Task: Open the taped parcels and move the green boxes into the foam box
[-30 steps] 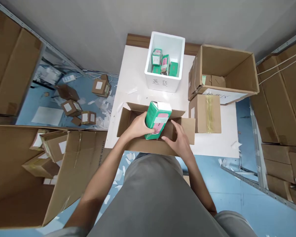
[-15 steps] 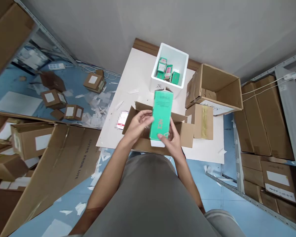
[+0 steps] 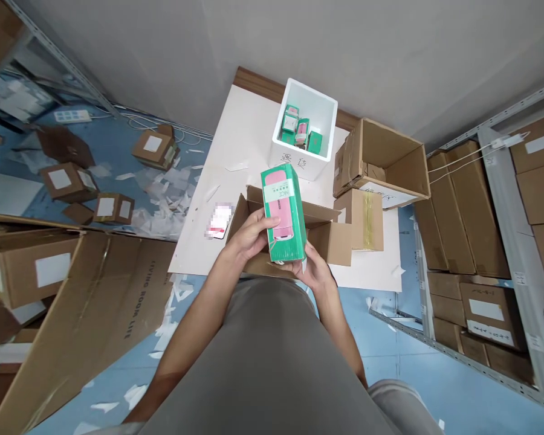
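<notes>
Between both hands I hold a green product box whose face shows a pink device picture and a pale label band. My left hand grips its left edge, thumb across the front. Closed round the lower right corner and bottom is my right hand; some of its fingers are hidden behind the box. Right below the hands an open cardboard box stands on the white table, its inside mostly covered. Behind it, a white foam box contains several similar green boxes.
A larger open carton and a taped carton stand at the table's right. Left of my hands lies a blurred-out flat item. Shelves of cartons line the right side; paper scraps and small cartons litter the left floor.
The green box has been turned from its plain lettered side to the pink-picture side. My left hand has taken hold of its edge, and my right hand has shifted to its bottom corner.
</notes>
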A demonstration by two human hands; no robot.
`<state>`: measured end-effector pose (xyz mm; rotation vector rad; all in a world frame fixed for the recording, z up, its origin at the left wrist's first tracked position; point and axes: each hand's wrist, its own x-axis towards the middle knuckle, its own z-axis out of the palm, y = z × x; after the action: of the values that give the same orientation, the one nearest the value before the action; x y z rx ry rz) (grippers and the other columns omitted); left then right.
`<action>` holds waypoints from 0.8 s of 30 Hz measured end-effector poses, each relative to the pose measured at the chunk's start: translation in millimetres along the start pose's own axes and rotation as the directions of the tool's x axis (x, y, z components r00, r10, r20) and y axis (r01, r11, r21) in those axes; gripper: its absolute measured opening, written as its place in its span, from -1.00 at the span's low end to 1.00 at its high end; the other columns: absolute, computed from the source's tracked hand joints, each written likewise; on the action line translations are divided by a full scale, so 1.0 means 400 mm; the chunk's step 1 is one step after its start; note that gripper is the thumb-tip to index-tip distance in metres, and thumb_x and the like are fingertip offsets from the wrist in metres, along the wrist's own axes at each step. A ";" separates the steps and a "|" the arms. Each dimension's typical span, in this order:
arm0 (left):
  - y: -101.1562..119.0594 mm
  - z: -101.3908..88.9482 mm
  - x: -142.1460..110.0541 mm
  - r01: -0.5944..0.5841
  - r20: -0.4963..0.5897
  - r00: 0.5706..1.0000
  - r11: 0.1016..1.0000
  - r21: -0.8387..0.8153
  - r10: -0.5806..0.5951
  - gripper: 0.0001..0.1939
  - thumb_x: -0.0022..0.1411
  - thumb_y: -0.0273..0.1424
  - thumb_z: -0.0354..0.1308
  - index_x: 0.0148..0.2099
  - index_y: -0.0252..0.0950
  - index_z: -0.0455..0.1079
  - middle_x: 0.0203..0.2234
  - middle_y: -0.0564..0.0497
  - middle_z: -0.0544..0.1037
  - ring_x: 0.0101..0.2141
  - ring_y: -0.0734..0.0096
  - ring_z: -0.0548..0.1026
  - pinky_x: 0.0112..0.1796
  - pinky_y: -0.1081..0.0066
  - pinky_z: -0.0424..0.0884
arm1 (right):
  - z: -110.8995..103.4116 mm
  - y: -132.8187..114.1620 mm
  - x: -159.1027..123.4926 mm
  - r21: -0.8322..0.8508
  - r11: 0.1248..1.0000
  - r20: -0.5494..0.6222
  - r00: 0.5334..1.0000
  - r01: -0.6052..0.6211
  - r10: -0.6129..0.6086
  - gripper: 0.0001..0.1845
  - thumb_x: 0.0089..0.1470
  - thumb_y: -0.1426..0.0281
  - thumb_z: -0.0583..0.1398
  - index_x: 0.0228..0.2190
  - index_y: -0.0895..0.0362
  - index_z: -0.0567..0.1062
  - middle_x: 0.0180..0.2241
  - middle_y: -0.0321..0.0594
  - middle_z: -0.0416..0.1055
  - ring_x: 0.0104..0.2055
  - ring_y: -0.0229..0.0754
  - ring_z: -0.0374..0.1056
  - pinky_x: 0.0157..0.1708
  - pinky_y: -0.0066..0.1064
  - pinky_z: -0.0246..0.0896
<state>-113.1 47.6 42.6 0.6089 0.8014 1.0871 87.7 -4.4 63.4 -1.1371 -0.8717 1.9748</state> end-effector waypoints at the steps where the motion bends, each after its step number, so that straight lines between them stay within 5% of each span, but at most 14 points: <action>1: 0.008 -0.004 0.001 0.003 -0.012 1.000 1.000 0.001 -0.003 -0.36 -0.01 -0.03 0.68 0.00 -0.29 0.67 -0.08 -0.20 0.80 -0.05 -0.13 0.78 0.01 0.03 0.74 | 0.001 -0.008 -0.002 -0.029 0.999 -0.012 1.000 0.022 -0.022 -0.02 0.02 -0.39 0.46 0.25 -0.05 0.61 0.28 -0.05 0.67 0.11 0.22 0.71 0.02 0.19 0.76; 4: 0.028 -0.016 0.008 -0.015 -0.107 0.994 1.000 0.023 0.018 -0.33 -0.10 -0.18 0.73 0.03 -0.29 0.65 -0.04 -0.18 0.81 0.06 -0.18 0.77 0.16 -0.07 0.71 | 0.004 -0.026 -0.018 -0.185 0.976 -0.148 0.978 0.116 -0.144 -0.16 0.23 -0.27 0.42 0.33 -0.08 0.57 0.36 -0.05 0.61 0.25 0.15 0.65 0.15 0.13 0.73; 8: 0.034 -0.022 0.019 -0.057 -0.249 0.966 0.996 0.074 0.074 -0.18 -0.24 -0.28 0.77 0.09 -0.28 0.57 -0.01 -0.18 0.81 0.14 -0.21 0.74 0.26 -0.15 0.65 | 0.045 -0.028 -0.047 -0.540 0.812 -0.294 0.855 0.221 -0.428 -0.19 0.38 -0.16 0.35 0.46 -0.04 0.48 0.39 0.05 0.54 0.41 0.13 0.54 0.34 0.07 0.61; 13: 0.023 -0.013 0.021 -0.095 -0.290 0.948 0.985 0.145 0.134 -0.15 -0.21 -0.25 0.75 0.13 -0.24 0.49 0.03 -0.19 0.79 0.15 -0.22 0.74 0.21 -0.11 0.68 | 0.143 0.012 -0.037 -0.920 0.390 -0.183 0.844 0.034 -0.503 -0.05 0.39 -0.08 0.38 0.63 -0.21 0.25 0.53 0.05 0.32 0.45 0.32 0.48 0.32 0.19 0.60; 15: 0.017 -0.011 0.018 -0.106 -0.292 0.944 0.979 0.174 0.154 -0.12 -0.19 -0.26 0.74 0.16 -0.22 0.45 0.05 -0.19 0.78 0.16 -0.20 0.73 0.20 -0.08 0.69 | 0.167 0.034 -0.019 -0.950 0.304 -0.215 0.844 -0.065 -0.491 -0.09 0.48 -0.02 0.29 0.67 -0.23 0.16 0.52 0.09 0.29 0.32 0.36 0.58 0.22 0.25 0.63; 20: 0.008 -0.017 0.007 -0.100 -0.299 0.941 0.975 0.197 0.157 -0.11 -0.14 -0.25 0.74 0.17 -0.20 0.38 0.10 -0.20 0.74 0.14 -0.15 0.74 0.19 -0.04 0.69 | 0.178 0.077 0.021 -0.953 0.277 -0.251 0.841 -0.127 -0.479 -0.03 0.48 0.07 0.28 0.71 -0.19 0.04 0.43 0.13 0.36 0.13 0.26 0.67 0.09 0.13 0.67; 24: 0.029 -0.036 -0.008 -0.130 -0.284 0.942 0.976 0.173 0.176 -0.08 -0.19 -0.21 0.78 0.15 -0.20 0.39 0.14 -0.21 0.73 0.19 -0.15 0.71 0.25 -0.05 0.64 | 0.166 0.092 0.049 -0.913 0.408 -0.251 0.804 -0.012 -0.540 -0.12 0.45 0.08 0.29 0.65 -0.14 0.23 0.33 0.06 0.47 0.22 0.21 0.63 0.21 0.07 0.62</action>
<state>-131.7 49.5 44.0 0.6525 1.1221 1.2882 12.4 -22.2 50.9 -1.8210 -1.7377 0.6967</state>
